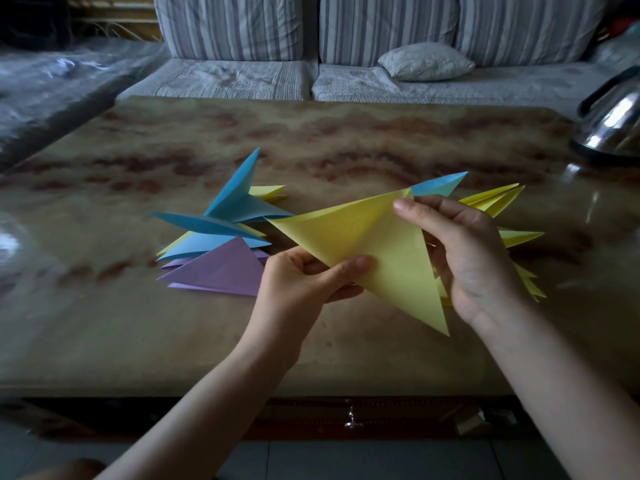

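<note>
A person holds a folded yellow paper triangle (375, 244) in both hands, raised just above the marbled tabletop (138, 323), with its long point aimed down toward the near edge. The left hand (304, 282) pinches the triangle's lower left edge: the thumb lies flat on top of the paper and the curled fingers (346, 292) press from beneath. The right hand (474, 251) grips the right side, its thumb stretched across the front and touching the paper near the upper corner; its fingers go behind the sheet and are hidden, so how far they curl cannot be told. On the tabletop to the left of the hands lies a loose pile of folded papers: blue pieces (239, 202) with upturned points over a flat purple triangle (225, 268). More folded yellow pieces (495, 199) fan out behind the right hand, and one blue tip (438, 185) shows above the held triangle. A steel kettle (613, 126) stands at the far right edge, and a striped sofa (228, 26) with a small pillow (426, 62) runs behind.
</note>
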A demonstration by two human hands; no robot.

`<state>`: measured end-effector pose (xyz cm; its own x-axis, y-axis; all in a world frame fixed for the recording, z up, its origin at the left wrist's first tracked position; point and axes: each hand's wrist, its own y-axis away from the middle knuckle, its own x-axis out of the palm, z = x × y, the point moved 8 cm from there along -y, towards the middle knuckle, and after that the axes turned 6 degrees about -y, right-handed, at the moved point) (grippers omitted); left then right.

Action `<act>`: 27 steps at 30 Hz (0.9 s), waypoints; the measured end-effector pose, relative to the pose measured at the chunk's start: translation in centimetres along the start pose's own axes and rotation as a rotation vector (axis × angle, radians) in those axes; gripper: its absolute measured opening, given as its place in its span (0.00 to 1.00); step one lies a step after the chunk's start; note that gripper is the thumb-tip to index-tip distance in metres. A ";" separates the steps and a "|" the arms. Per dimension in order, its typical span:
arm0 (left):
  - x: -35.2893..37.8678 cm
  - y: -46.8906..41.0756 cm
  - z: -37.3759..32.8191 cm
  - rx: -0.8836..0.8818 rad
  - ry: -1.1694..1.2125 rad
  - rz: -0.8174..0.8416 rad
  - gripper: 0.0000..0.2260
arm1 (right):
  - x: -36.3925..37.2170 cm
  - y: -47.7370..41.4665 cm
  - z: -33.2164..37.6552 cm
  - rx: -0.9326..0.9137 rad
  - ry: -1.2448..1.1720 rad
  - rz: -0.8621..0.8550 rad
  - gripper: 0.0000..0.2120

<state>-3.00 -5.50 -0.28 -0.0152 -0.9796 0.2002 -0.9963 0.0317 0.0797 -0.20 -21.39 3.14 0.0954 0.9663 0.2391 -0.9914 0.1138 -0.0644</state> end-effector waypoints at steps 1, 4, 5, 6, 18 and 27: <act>0.0 0.0 0.0 -0.003 0.002 0.002 0.06 | 0.0 0.0 -0.1 0.003 -0.003 0.002 0.03; 0.0 0.0 0.0 -0.007 0.003 0.002 0.05 | 0.1 0.0 -0.2 0.011 -0.024 0.000 0.02; 0.0 0.0 0.0 -0.007 0.006 0.002 0.05 | 0.2 0.0 -0.2 0.010 -0.035 0.003 0.02; 0.0 0.0 -0.1 -0.006 0.006 0.002 0.06 | 0.2 0.0 -0.1 0.005 -0.044 0.009 0.03; 0.0 0.0 0.5 -0.067 -0.118 0.042 0.07 | -0.2 -0.1 0.4 -0.052 -0.047 -0.034 0.05; -1.0 -0.4 -0.9 0.031 -0.162 -0.035 0.02 | 0.1 -0.4 -0.5 0.070 0.117 0.106 0.18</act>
<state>-2.55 -4.35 0.35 0.0091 -0.9992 0.0381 -0.9986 -0.0071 0.0530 0.23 -21.25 2.68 -0.0043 0.9928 0.1194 -0.9999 -0.0025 -0.0149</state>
